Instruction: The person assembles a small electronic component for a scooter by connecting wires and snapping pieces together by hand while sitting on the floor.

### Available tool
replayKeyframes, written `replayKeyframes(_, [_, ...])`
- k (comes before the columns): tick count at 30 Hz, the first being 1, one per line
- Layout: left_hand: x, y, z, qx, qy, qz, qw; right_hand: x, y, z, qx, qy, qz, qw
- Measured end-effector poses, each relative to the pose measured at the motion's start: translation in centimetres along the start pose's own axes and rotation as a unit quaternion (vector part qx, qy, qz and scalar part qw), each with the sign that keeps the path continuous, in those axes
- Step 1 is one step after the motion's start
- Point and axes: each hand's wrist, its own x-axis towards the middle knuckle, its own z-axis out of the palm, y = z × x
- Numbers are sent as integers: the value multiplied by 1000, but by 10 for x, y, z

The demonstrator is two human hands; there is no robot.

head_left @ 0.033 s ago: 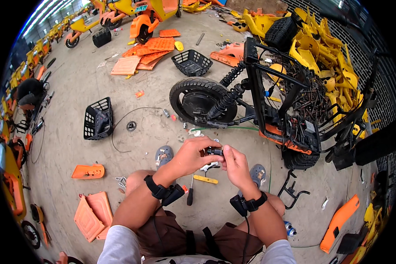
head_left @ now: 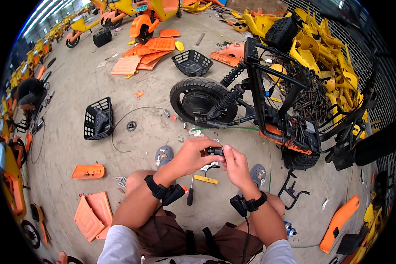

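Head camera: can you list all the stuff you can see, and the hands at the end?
small part: one, black, held between both hands
scooter frame: one, black, stripped, right of centre
wheel: one, black, on the frame's left end
baskets: two near, black, on the floor left and top centre
panels: many, orange, scattered on the floor
sprocket: one, dark, by the left basket
screwdriver: one, black handle, between the knees
yellow parts: a pile, top right
scooters: several, orange and yellow, top left
left hand: pinching the part, black wristband
right hand: pinching the part, black wristband
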Motion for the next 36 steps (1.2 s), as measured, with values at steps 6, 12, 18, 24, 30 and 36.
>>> replayKeyframes(6, [1, -10, 6, -15, 52, 71, 996, 3, 5, -2, 34, -9, -6, 999])
replayKeyframes(12, [1, -5, 6, -13, 53, 75, 996, 2, 4, -6, 119, -35, 36, 992])
replayKeyframes(18, [-1, -8, 3, -68, -14, -41, 997, -4, -5, -5, -55, -4, -91, 994])
replayKeyframes(24, [0, -7, 2, -185, -89, -157, 966, -5, -2, -2, -86, 14, -119, 989])
replayKeyframes(30, [-2, -9, 13, -202, -46, -138, 969, -3, 11, -3, 11, -18, -45, 999])
replayKeyframes(36, [2, -6, 4, -121, -44, -113, 985, -1, 7, -5, 150, -37, 40, 987])
